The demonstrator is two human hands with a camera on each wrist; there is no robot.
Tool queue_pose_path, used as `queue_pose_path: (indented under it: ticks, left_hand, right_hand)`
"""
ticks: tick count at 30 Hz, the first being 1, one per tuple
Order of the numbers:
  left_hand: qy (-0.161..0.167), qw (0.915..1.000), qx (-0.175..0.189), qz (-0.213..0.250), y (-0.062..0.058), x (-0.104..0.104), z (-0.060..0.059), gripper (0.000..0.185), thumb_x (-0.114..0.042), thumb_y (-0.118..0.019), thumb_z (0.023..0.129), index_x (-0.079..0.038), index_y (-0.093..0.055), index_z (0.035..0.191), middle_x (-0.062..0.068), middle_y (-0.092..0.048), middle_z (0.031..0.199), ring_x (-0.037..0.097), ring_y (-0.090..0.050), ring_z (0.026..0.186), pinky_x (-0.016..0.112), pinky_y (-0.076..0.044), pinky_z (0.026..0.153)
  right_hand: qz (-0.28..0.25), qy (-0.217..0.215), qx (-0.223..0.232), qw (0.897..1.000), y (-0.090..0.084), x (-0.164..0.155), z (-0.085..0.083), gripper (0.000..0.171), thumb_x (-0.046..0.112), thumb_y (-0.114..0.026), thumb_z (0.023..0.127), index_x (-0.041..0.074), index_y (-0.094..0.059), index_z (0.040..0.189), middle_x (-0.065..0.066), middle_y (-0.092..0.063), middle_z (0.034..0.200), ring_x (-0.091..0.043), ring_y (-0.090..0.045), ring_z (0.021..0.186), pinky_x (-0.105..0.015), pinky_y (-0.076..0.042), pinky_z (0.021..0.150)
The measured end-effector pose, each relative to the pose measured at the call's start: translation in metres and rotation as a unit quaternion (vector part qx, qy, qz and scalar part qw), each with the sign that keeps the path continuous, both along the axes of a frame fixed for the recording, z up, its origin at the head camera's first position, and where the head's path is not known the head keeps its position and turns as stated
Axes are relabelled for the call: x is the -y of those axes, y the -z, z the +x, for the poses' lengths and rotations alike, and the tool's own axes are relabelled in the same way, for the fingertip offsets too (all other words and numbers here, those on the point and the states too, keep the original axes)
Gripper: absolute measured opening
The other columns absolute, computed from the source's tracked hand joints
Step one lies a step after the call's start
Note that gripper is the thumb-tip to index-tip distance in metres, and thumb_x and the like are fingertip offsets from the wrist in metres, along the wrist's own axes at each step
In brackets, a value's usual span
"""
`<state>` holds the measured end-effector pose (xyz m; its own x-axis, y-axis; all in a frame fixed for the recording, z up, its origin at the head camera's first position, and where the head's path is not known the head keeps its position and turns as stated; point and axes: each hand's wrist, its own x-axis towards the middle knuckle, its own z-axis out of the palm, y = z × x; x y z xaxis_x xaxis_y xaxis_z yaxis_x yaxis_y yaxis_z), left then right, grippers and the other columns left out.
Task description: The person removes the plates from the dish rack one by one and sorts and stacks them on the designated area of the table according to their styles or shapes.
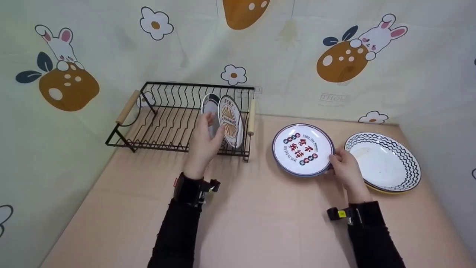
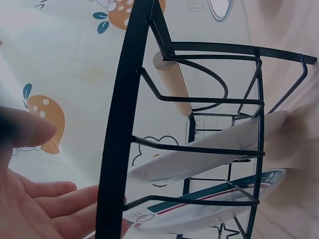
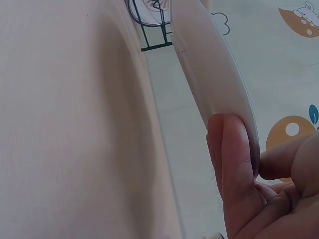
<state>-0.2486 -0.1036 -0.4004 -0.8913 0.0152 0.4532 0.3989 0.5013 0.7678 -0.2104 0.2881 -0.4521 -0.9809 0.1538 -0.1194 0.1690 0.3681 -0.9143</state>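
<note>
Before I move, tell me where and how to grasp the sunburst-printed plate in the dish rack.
Likely best: pinch the sunburst-printed plate by its upper rim, coming from above. It stands on edge in the dish rack, which flanks its lower part but leaves that rim exposed.

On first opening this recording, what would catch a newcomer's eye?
Likely the plate with red characters, pinched by the right hand, right of the black rack. Next, two plates stand at the rack's right end with the left hand near them. Behind everything is a rabbit-print backdrop.
</note>
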Motion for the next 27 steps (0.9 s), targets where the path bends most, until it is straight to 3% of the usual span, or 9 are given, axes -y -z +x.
queue_pose_path:
  ticks: [17, 27]
  left_hand:
    - [-0.024, 0.9995, 0.019, -0.002, -0.0002, 0.002, -0.0002, 0.059, -0.019, -0.062, 0.096, 0.009, -0.038, 0.142, 0.026, -0.051, 0.138, 0.035, -0.052, 0.123, 0.046, -0.044, 0.104]
    - [-0.04, 0.999, 0.016, -0.01, -0.0018, 0.0015, 0.0005, 0.058, -0.02, -0.062, 0.096, 0.009, -0.04, 0.141, 0.026, -0.052, 0.137, 0.035, -0.052, 0.123, 0.045, -0.043, 0.106]
  right_hand:
    - [0.003, -0.015, 0.039, 0.999, 0.004, -0.0004, -0.0012, 0.045, 0.007, -0.037, 0.104, -0.022, -0.031, 0.138, -0.039, -0.052, 0.123, -0.008, -0.061, 0.072, -0.032, -0.06, 0.073]
    - [0.011, -0.021, 0.046, 0.999, 0.0088, 0.0008, -0.0002, 0.043, 0.005, -0.037, 0.103, -0.023, -0.033, 0.135, -0.035, -0.053, 0.117, -0.01, -0.061, 0.073, -0.03, -0.06, 0.071]
